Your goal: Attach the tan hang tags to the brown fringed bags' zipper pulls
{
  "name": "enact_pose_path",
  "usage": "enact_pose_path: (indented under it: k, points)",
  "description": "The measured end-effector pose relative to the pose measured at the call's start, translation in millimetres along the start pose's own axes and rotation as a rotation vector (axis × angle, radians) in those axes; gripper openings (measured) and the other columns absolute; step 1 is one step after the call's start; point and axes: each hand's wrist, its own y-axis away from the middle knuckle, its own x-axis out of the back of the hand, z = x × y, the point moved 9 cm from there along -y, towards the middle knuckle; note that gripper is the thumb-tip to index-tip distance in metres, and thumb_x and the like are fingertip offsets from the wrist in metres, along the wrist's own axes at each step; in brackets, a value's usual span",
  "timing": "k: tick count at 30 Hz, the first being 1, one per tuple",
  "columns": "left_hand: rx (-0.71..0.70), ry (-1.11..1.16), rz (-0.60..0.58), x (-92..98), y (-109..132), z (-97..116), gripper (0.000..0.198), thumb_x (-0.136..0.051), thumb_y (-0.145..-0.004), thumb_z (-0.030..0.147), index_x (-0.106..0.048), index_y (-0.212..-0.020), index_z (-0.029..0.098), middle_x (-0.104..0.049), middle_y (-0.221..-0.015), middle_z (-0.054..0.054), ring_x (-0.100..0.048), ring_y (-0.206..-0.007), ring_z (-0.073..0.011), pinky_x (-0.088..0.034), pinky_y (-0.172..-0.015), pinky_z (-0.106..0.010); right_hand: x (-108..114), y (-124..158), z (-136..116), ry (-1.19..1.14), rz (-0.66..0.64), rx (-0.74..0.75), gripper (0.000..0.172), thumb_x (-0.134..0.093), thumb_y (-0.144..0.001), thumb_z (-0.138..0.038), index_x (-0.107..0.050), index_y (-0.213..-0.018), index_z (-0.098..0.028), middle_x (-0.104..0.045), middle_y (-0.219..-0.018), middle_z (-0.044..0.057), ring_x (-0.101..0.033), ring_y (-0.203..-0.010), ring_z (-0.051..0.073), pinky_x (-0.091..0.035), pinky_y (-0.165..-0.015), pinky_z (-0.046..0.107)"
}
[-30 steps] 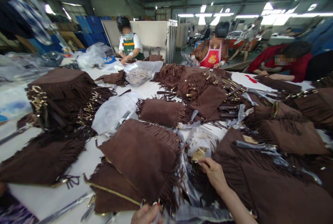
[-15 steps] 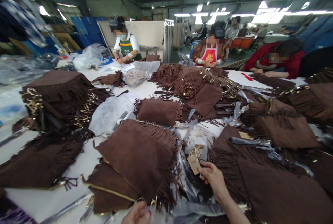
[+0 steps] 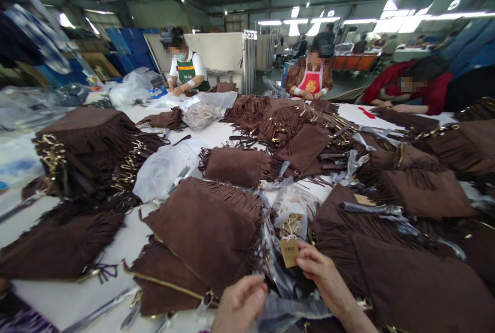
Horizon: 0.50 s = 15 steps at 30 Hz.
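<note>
My right hand [image 3: 320,273] pinches a small tan paper tag [image 3: 290,252] on a string, lifted just above a clear plastic bag of tags [image 3: 296,212]. My left hand [image 3: 240,304] is at the bottom edge, fingers curled, beside the fringe of the nearest brown suede fringed bag [image 3: 204,232]; what it holds, if anything, is hidden. Crumpled clear plastic [image 3: 288,310] lies between both hands. More brown fringed bags [image 3: 406,286] lie under and right of my right forearm.
The white table [image 3: 127,243] is covered with stacks of brown fringed bags [image 3: 87,142] with gold hardware, and white plastic bags [image 3: 164,168]. Three people work at the far side: green apron [image 3: 187,70], red apron [image 3: 311,78], red top [image 3: 415,88].
My right hand drew a tan tag out of the plastic bag and pulled it toward me. My left hand rose from the bottom edge and moved right, closer to the tag.
</note>
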Motion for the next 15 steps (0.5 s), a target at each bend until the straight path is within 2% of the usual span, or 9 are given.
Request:
enact_pose_path:
  k: [3, 5, 6, 9, 11, 15]
  points:
    - [0.242, 0.225, -0.161, -40.1, -10, -11, 0.071, -0.063, -0.048, 0.069, -0.063, -0.095, 0.015, -0.062, -0.099, -0.01, -0.053, -0.091, -0.0213, -0.04, -0.074, -0.03, -16, 22, 1, 0.036, -0.109, 0.043, 0.021, -0.073, -0.051, -0.033, -0.06, -0.052, -0.016, -0.049, -0.083, 0.002, -0.042, -0.068, 0.012, -0.032, -0.054, 0.022]
    - [0.33, 0.337, -0.22, -55.6, -9, -12, 0.067, -0.064, -0.046, 0.068, -0.065, -0.086, 0.014, -0.063, -0.09, -0.009, -0.054, -0.085, -0.0195, -0.039, -0.072, -0.029, -26, 36, 13, 0.036, -0.192, 0.045, 0.022, -0.074, -0.051, -0.035, -0.061, -0.053, -0.018, -0.047, -0.074, 0.0, -0.043, -0.07, 0.014, -0.034, -0.059, 0.023]
    - [0.341, 0.377, -0.215, -57.5, -8, -12, 0.063, -0.066, -0.045, 0.065, -0.065, -0.08, 0.014, -0.063, -0.083, -0.007, -0.054, -0.08, -0.0185, -0.039, -0.07, -0.029, -29, 41, 21, 0.034, -0.224, 0.044, 0.023, -0.075, -0.05, -0.037, -0.062, -0.053, -0.018, -0.046, -0.072, 0.0, -0.044, -0.069, 0.014, -0.035, -0.06, 0.024]
    - [0.269, 0.443, -0.107, -45.5, -5, -7, 0.042, -0.076, -0.041, 0.046, -0.063, -0.065, 0.013, -0.062, -0.07, -0.004, -0.054, -0.07, -0.0162, -0.039, -0.066, -0.027, -34, 52, 40, 0.056, -0.3, 0.078, 0.029, -0.075, -0.049, -0.045, -0.062, -0.051, -0.019, -0.046, -0.065, -0.001, -0.043, -0.066, 0.014, -0.035, -0.06, 0.025]
    - [0.217, 0.454, -0.057, -35.4, -3, -5, 0.036, -0.077, -0.041, 0.038, -0.062, -0.063, 0.013, -0.063, -0.069, -0.004, -0.056, -0.069, -0.0163, -0.04, -0.066, -0.027, -38, 56, 48, 0.078, -0.347, 0.087, 0.031, -0.074, -0.05, -0.047, -0.062, -0.05, -0.019, -0.047, -0.061, -0.001, -0.044, -0.064, 0.014, -0.036, -0.06, 0.026]
    - [0.158, 0.422, 0.023, -16.9, 1, -4, 0.045, -0.077, -0.045, 0.045, -0.064, -0.073, 0.012, -0.066, -0.068, -0.007, -0.057, -0.062, -0.0153, -0.039, -0.061, -0.026, -42, 62, 55, 0.074, -0.401, 0.041, 0.03, -0.074, -0.051, -0.046, -0.062, -0.05, -0.019, -0.05, -0.061, 0.0, -0.047, -0.065, 0.016, -0.037, -0.064, 0.028]
